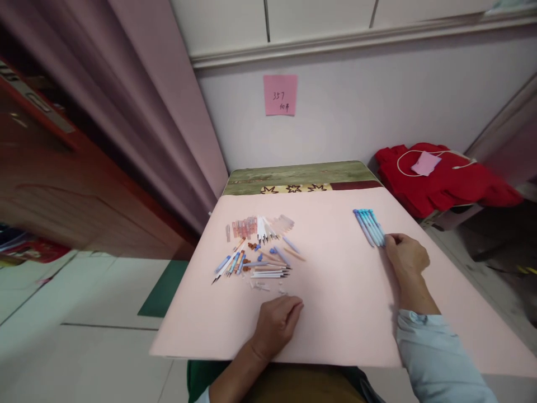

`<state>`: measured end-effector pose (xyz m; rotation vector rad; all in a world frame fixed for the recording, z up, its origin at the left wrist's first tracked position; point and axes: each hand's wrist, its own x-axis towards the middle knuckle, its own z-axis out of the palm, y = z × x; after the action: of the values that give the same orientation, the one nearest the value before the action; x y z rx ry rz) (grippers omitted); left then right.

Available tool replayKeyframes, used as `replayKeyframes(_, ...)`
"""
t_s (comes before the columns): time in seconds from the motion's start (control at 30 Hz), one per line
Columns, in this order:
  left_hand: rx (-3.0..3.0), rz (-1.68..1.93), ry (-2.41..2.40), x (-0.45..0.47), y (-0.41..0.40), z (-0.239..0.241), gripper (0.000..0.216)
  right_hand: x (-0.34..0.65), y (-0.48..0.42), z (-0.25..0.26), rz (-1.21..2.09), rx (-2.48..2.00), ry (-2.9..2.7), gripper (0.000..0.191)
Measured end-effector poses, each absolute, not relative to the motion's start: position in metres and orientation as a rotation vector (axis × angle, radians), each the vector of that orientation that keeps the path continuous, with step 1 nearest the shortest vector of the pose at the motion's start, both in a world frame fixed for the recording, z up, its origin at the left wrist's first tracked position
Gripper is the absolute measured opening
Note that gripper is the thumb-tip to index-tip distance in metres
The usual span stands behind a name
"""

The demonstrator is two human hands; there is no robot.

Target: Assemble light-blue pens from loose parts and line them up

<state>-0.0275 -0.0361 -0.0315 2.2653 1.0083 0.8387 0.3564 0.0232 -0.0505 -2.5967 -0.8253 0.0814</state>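
A neat row of blue pens lies side by side on the right of the table. At the near end of the row, my right hand is closed, its fingertips pinching the end of the rightmost pen. My left hand rests curled in a loose fist near the front edge, with nothing visible in it. Just beyond it lie small clear plastic bits and white pen refills with dark tips. Farther back are patterned pen barrels, pinkish clear tubes and small blue and brown figures.
A pale pink sheet covers the table, with a green patterned strip at its back. Red cloth with a white cable sits beyond the right edge. A pink note is on the wall, and a purple curtain hangs left.
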Motion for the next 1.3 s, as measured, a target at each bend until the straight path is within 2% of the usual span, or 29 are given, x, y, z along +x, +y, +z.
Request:
replayKeyframes(0.37,2.309,0.812,1.026,-0.029,-0.041,-0.034,0.019,0.358,0.021,-0.055,0.029,-2.531,-0.834,0.036)
replayKeyframes(0.6,2.365,0.927,0.99,-0.027,-0.04,-0.039,0.015,0.32,0.025,-0.028,-0.318,-2.092,-0.897,0.037)
replayKeyframes(0.67,2.377,0.915,0.989,-0.026,-0.04,-0.04,0.015,0.288,0.029,-0.018,-0.172,-1.943,-1.133,0.035)
replayKeyframes(0.77,2.385,0.915,0.993,-0.026,-0.04,-0.039,0.014,0.226,0.035,-0.014,0.224,-1.772,-1.449,0.025)
replayKeyframes(0.83,2.39,0.925,0.993,-0.026,-0.041,-0.038,0.014,0.186,0.036,-0.02,0.347,-1.719,-1.568,0.02)
replayKeyframes(0.97,2.388,0.956,0.985,-0.028,-0.041,-0.038,0.014,0.134,0.033,-0.037,0.313,-1.718,-1.688,0.016)
replayKeyframes(1.1,2.373,0.959,0.985,-0.028,-0.039,-0.038,0.014,0.127,0.029,-0.048,0.28,-1.677,-1.756,0.016)
replayKeyframes(1.3,2.322,0.926,0.984,-0.026,-0.043,-0.038,0.016,0.144,0.03,-0.055,0.38,-1.676,-1.458,0.02)
